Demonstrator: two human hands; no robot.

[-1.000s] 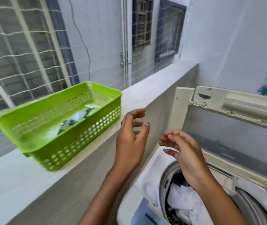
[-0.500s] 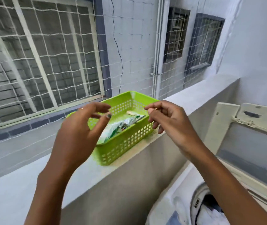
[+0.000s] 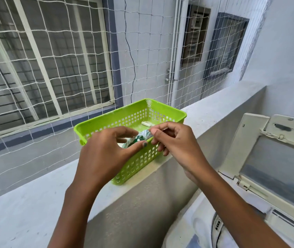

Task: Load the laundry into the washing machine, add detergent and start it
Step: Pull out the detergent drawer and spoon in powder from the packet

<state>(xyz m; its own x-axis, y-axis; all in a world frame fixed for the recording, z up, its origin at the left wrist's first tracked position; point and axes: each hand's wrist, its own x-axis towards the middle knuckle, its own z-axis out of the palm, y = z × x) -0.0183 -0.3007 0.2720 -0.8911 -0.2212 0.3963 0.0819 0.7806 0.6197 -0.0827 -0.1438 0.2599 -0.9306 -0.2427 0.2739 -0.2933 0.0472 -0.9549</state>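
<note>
A green-and-white detergent packet lies in a lime-green perforated basket on the concrete ledge. My right hand pinches the packet's upper end between thumb and fingers. My left hand curls over the near basket wall, with thumb and forefinger closed around the packet's lower part. The white top-loading washing machine is at the bottom right with its lid raised. Its drum and the laundry are out of view.
A small white stick-like item lies at the basket's far end. White safety netting closes off the ledge's outer side. The grey wall stands behind the machine.
My view swung left from the machine's drum to the basket. Both hands rose to the basket and closed in on the packet, where they hovered apart half a second ago.
</note>
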